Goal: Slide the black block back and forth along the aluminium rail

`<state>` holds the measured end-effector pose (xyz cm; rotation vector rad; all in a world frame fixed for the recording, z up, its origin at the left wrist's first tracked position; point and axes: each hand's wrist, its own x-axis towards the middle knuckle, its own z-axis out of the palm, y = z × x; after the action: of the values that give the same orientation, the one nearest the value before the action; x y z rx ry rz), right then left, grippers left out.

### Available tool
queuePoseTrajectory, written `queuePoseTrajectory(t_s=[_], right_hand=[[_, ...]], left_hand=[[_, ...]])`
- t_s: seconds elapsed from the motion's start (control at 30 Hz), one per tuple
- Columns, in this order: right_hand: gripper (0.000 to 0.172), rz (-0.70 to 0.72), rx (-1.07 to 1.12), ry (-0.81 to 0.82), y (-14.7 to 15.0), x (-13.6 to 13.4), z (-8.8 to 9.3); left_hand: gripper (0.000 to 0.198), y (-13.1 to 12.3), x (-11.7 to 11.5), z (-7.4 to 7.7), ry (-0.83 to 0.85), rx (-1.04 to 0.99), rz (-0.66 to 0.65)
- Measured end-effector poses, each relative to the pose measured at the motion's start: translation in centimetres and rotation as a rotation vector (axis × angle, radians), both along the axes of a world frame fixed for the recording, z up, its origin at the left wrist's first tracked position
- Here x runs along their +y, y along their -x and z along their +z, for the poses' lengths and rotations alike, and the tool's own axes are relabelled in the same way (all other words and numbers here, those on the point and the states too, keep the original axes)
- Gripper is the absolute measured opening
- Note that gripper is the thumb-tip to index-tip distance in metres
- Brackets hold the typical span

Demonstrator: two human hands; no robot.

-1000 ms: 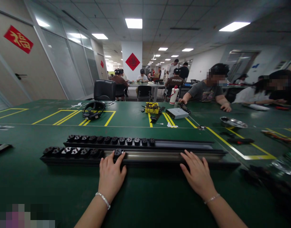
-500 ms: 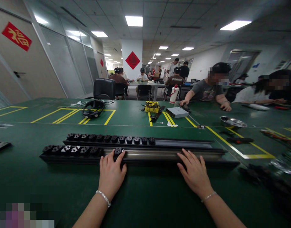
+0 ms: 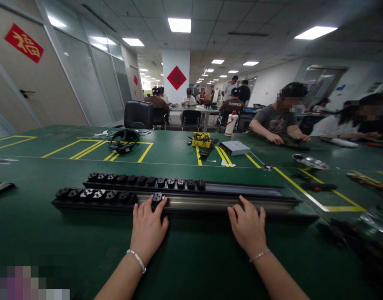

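A long black rail with a metallic channel lies across the green table before me. Black socket modules line its left part. My left hand has its fingertips on both sides of a single socket module in the channel, right of that row; its thumb is apart, near the rail's front edge. My right hand rests its spread fingers on the bare right stretch of the same rail, holding nothing. Behind it lies a second rail with a longer row of socket modules.
Farther back are a black headset, a yellow object wound with cable, a grey box and a white bottle. On the right are a metal bowl and dark parts. A co-worker sits across the table.
My right hand has shifted slightly left along the rail, its fingers more bent. My left hand stays at the single socket module. The co-worker's hands have moved; the view has shifted slightly.
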<state>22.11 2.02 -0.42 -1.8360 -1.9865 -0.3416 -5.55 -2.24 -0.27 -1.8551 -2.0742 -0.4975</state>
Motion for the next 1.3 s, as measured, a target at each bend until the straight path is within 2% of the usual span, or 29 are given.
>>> queuePoseTrajectory(t_s=[0.1, 0.4, 1.3], right_hand=[[0.04, 0.1, 0.005, -0.034, -0.25, 0.06, -0.36], [0.033, 0.266, -0.036, -0.017, 0.15, -0.03, -0.26], [0.035, 0.26, -0.029, -0.006, 0.2, -0.02, -0.26]], left_hand=[[0.045, 0.06, 0.05, -0.11, 0.003, -0.009, -0.003], [0.046, -0.05, 0.02, -0.11, -0.008, 0.028, 0.019], [0.045, -0.08, 0.06, 0.08, 0.007, -0.032, -0.002]])
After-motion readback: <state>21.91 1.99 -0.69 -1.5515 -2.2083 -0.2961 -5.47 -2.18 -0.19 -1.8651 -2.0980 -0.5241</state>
